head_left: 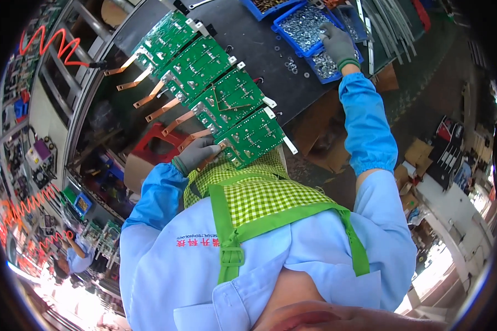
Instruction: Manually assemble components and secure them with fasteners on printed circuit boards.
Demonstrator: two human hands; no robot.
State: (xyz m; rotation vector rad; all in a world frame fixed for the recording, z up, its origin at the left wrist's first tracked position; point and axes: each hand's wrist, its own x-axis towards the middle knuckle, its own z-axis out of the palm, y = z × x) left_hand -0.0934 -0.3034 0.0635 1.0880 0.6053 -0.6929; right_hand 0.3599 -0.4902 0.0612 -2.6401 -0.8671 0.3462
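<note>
My left hand (196, 154), in a grey glove, is closed round the near left corner of a green circuit board (252, 135), where a copper strip comes out. More green circuit boards (192, 69) lie beyond it in a slanting row, their copper strips (154, 110) pointing left and white tabs to the right. My right hand (338, 44), also gloved, reaches over blue bins at the far right. Its fingers are curled together at the rim between a bin of small metal washers (301, 27) and a nearer bin of metal hardware (324, 65); anything between the fingertips is too small to make out.
Loose washers (291, 65) are scattered on the dark tabletop (248, 47) beside the bins. Long grey strips (395, 27) lie at the far right. Below the table edge are cardboard boxes (328, 146) and a red plastic stool (154, 146). A coiled orange hose (52, 44) hangs at left.
</note>
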